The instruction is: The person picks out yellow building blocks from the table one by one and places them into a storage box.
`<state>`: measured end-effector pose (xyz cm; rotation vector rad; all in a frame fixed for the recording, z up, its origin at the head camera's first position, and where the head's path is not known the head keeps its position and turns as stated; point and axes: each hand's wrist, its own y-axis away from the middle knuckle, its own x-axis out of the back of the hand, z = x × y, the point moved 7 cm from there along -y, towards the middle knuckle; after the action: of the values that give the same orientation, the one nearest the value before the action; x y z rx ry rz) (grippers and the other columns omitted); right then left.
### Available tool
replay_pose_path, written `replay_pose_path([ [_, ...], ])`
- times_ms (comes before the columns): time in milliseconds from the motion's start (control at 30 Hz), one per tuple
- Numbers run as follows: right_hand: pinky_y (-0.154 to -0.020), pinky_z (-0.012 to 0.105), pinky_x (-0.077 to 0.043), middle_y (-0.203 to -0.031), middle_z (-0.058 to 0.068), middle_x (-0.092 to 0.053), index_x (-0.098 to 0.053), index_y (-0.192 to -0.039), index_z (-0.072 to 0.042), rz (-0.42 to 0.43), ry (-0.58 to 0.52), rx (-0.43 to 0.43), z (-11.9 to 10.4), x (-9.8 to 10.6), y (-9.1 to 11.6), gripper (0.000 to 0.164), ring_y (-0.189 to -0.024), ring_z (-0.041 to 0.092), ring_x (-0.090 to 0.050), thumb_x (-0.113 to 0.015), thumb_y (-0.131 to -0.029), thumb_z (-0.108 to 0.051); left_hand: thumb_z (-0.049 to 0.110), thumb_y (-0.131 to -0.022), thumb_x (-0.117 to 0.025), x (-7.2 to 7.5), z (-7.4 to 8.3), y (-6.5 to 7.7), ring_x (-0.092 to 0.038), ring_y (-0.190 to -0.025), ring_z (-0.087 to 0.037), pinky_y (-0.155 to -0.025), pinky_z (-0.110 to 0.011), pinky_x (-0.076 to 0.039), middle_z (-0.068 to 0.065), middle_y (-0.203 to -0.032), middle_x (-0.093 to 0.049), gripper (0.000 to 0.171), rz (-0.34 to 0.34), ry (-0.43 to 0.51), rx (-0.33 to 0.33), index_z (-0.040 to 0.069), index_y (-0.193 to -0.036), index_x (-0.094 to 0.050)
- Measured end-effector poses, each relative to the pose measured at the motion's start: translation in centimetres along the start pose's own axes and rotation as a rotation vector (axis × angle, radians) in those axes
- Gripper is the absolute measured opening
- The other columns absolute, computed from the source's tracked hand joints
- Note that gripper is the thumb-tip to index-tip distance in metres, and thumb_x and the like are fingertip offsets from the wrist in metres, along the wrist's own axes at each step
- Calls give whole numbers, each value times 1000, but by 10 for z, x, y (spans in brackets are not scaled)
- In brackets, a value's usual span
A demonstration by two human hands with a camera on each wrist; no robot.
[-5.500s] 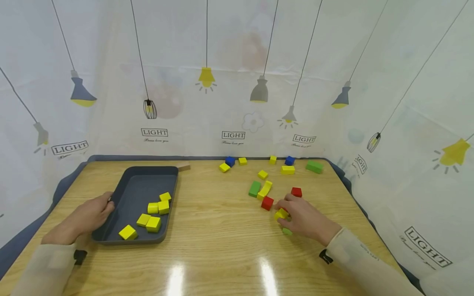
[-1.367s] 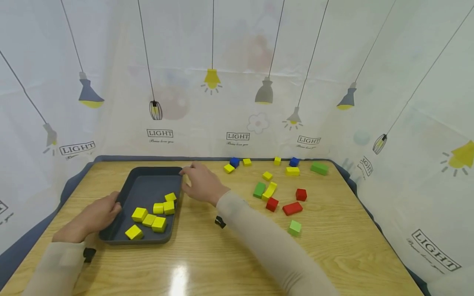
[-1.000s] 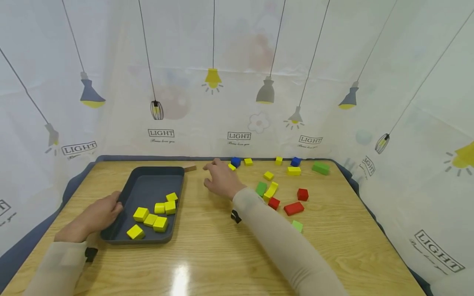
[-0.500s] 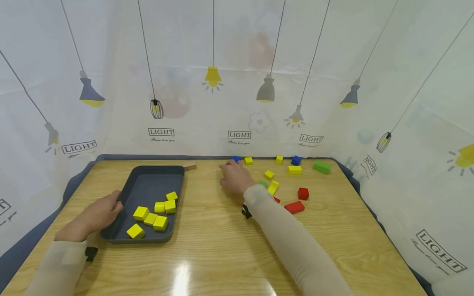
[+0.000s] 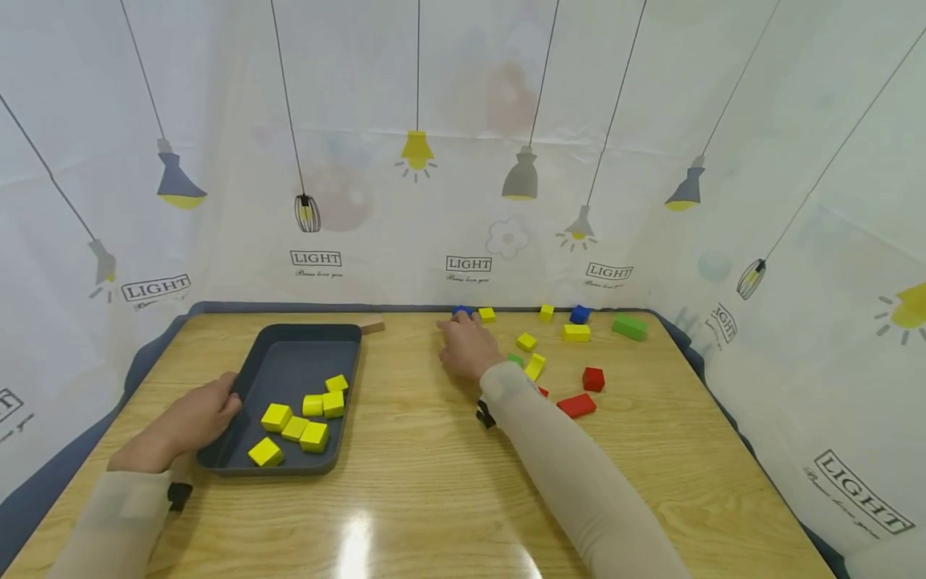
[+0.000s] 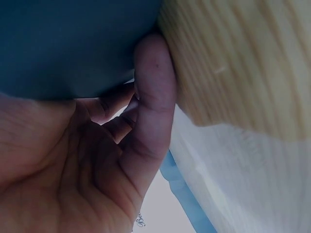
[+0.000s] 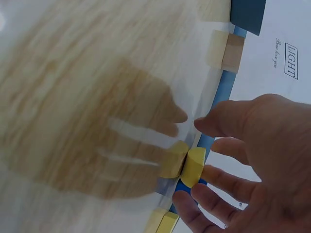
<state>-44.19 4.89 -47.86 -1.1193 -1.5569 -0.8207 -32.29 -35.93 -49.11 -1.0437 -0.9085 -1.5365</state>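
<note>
On the left of the table, my left hand (image 5: 177, 428) grips the side rim of a dark grey tray (image 5: 278, 354). The left wrist view shows the curled fingers against the tray's outside (image 6: 73, 48). Several yellow blocks (image 5: 314, 437) lie in the tray's near and right part. At the back of the table my right hand (image 5: 469, 346) reaches over a yellow block (image 7: 193, 167), its fingers spread and the thumb apart from it. A blue block (image 5: 462, 310) sits just behind that block. In the head view the hand hides the yellow block.
A brown wooden block (image 5: 372, 324) lies by the tray's far right corner. To the right are several loose yellow blocks (image 5: 526, 342), red blocks (image 5: 576, 405), a green block (image 5: 630, 326) and another blue block (image 5: 580, 314). A printed curtain (image 5: 391, 225) hangs behind the table.
One more yellow block is in the tray. My right hand left the right-hand blocks, came to the tray's corner, then moved right to the back blocks. My left hand stays on the rim.
</note>
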Motion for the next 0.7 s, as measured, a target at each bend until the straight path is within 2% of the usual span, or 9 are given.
replay_pose_path([
  [233,-126,58,-58,-164,21,-61,-66,-166,-14,11,-20,-53,5,0,-3,54,-152,40,-59,-76,-112,-14,6,-114,-50,1,1,1,-75,-107,-47,-98,-71,-63,-50,-139,-67,49,1,4,-1,-28,-149,-47],
  [433,-127,53,-58,-157,22,-63,-71,-159,-7,-2,-15,-101,7,-1,-5,46,-148,35,-62,-74,-113,-12,6,-114,-50,0,0,0,-74,-106,-46,-97,-71,-63,-51,-139,-66,50,-4,-2,4,-29,-149,-46],
  [700,-124,48,-60,-148,23,-68,-80,-143,-1,25,-118,-122,12,-1,-5,31,-138,33,-70,-70,-113,-3,7,-115,-50,-3,-1,-2,-71,-102,-42,-95,-69,-63,-50,-138,-66,49,-8,-7,18,-28,-149,-47],
])
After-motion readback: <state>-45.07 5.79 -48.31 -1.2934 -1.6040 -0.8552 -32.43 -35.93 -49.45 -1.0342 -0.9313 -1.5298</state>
